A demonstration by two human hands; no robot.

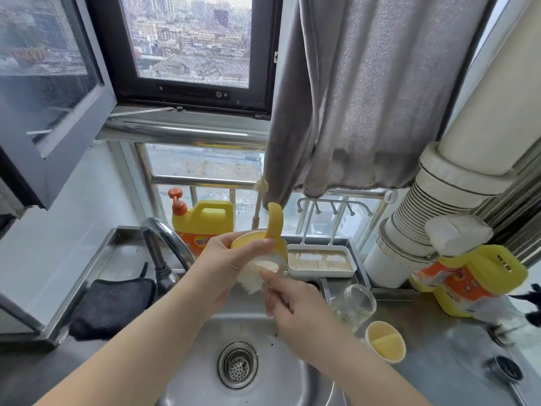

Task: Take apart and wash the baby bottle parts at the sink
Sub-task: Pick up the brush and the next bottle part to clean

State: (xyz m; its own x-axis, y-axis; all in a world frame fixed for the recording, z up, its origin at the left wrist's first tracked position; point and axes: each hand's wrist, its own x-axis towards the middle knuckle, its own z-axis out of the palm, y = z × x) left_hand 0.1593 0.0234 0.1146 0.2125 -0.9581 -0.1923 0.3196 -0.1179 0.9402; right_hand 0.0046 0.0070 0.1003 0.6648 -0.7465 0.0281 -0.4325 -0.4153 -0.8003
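Note:
My left hand grips a yellow bottle collar with handles over the steel sink. A pale silicone brush or teat part sits against the collar's underside. My right hand pinches something small and clear just below that part; what it is cannot be made out. The clear glass bottle body lies on its side on the counter to the right. A yellow cap lies on its side in front of it, open end toward me.
The curved tap rises at the sink's back left, beside a dark cloth. Yellow detergent jugs stand behind and at right. A white tray with a drying rack sits at the back. The drain lies below my hands.

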